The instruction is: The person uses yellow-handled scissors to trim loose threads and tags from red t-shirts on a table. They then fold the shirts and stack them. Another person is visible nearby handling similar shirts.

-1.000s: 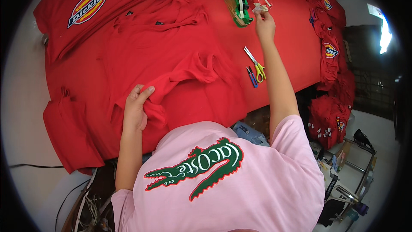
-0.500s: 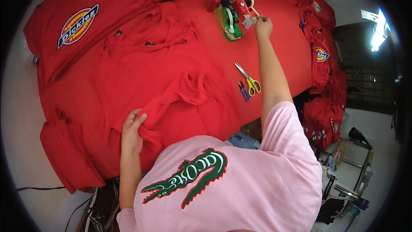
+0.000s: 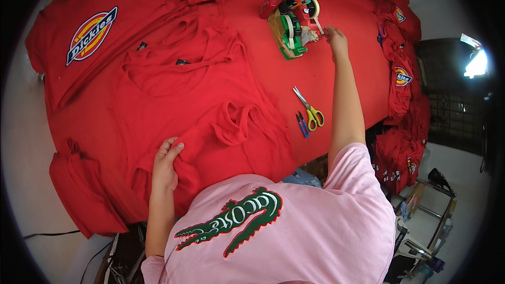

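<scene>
My left hand rests on the near edge of a red tank-style garment spread on the table, fingers bunching a fold of its cloth. My right arm stretches far across the table. My right hand is at the green and red tape dispensers, fingertips touching a pale strip at the dispenser's right end. Whether the fingers pinch that strip is too small to tell. A pink shirt with a green crocodile figure fills the lower view.
Yellow-handled scissors and a small blue snipper lie beside my right forearm. Red shirts with oval patches are spread at the far left. More hang off the right edge. A red pile sits below the table.
The view has shifted, so the table's things sit lower and larger in the picture. My right hand stays at the tape dispensers and my left hand stays on the red garment.
</scene>
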Demonstrator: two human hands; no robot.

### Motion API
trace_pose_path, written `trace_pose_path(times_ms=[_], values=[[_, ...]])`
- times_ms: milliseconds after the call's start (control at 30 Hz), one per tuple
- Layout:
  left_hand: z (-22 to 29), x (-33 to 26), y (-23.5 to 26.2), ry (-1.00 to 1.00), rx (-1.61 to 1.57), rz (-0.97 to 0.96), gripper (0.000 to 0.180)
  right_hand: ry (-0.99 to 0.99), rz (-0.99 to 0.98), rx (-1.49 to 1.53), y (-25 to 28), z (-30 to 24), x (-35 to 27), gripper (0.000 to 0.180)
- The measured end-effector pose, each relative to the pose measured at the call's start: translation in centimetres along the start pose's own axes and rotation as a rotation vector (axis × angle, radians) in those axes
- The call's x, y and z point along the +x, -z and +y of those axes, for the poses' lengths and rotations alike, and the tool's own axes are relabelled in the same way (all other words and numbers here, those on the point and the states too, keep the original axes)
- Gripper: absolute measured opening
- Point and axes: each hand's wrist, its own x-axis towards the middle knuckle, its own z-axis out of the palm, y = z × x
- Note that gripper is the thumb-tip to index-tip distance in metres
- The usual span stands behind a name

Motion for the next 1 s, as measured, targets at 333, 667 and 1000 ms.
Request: trace_pose_path(times_ms=[333, 667, 1000], values=[[-0.6, -0.6, -0.1, 0.018, -0.026, -0.009, 0.021, -0.033, -0.182, -0.189, -0.1, -1.5, 1.3, 0.028], [-0.5, -0.9, 0.3, -0.036, -0.01, -0.016, 0.019, 0.114, 0.221, -0.533, -1.0, -4.6, -3.2, 0.036], [-1.0, -1.1, 0.3, -0.052, 0.059, 0.03, 0.027, 0.167, 0.219, 0.014, -2.4, 2.4, -2.0, 0.045]])
